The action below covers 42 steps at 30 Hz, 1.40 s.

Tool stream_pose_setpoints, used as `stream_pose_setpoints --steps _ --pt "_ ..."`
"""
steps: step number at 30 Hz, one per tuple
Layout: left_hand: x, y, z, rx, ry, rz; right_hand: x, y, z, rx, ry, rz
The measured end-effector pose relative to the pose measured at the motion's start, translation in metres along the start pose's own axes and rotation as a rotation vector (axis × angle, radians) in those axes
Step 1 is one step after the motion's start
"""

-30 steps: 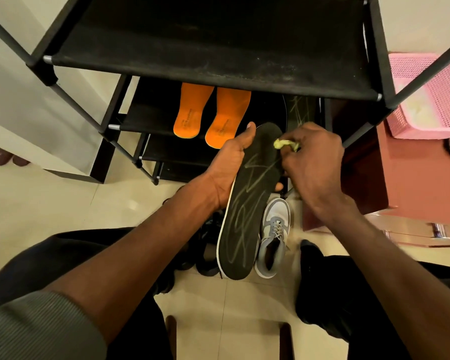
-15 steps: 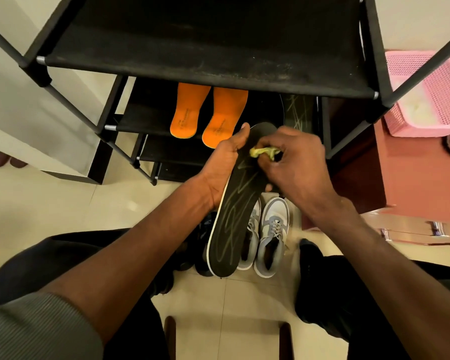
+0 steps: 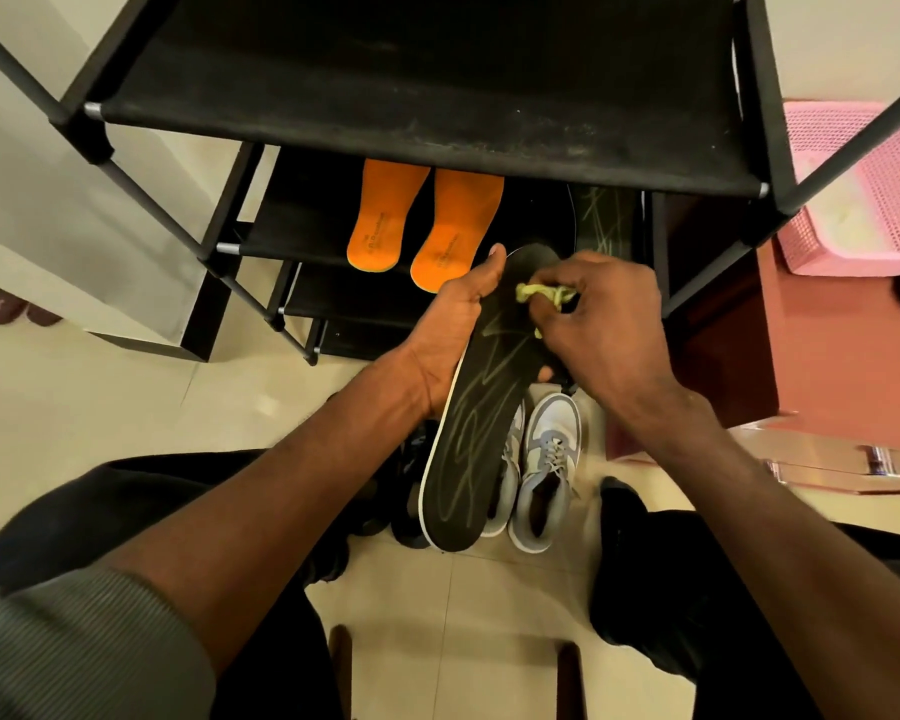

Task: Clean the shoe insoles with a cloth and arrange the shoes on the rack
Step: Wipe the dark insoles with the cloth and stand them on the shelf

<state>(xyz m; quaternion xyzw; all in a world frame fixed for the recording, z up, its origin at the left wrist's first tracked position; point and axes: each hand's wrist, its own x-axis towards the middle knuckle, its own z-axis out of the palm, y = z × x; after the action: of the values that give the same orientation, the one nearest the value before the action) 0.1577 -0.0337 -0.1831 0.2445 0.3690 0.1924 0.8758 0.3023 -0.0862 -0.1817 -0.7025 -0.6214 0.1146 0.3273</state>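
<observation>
2 orange insoles (image 3: 427,226) on rack (image 3: 437,106)

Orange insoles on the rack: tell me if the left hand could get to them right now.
Probably not yet: the left hand grips the black insole. The orange insoles lie just beyond it, with nothing in between.
</observation>
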Motion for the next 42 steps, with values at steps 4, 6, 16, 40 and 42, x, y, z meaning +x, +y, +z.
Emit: stream_pose_setpoints --steps 4,6,16,40,42 --pt "-0.001 0.001 0.002 -0.005 0.009 0.007 0.000 -0.002 -0.003 0.045 -0.034 -0.042" --pt "-0.004 0.004 0.003 -0.021 0.008 -0.003 -0.006 -0.010 -0.004 0.131 -0.129 -0.145" --pt "-0.003 0.001 0.001 -0.016 0.022 -0.015 -0.005 -0.007 -0.005 0.254 -0.183 -0.060" --pt "-0.003 0.002 0.006 -0.055 0.115 0.067 -0.004 -0.011 0.000 0.320 -0.220 -0.056" --pt "-0.002 0.002 0.005 -0.066 0.129 0.098 -0.005 -0.014 0.002 0.332 -0.221 -0.055"
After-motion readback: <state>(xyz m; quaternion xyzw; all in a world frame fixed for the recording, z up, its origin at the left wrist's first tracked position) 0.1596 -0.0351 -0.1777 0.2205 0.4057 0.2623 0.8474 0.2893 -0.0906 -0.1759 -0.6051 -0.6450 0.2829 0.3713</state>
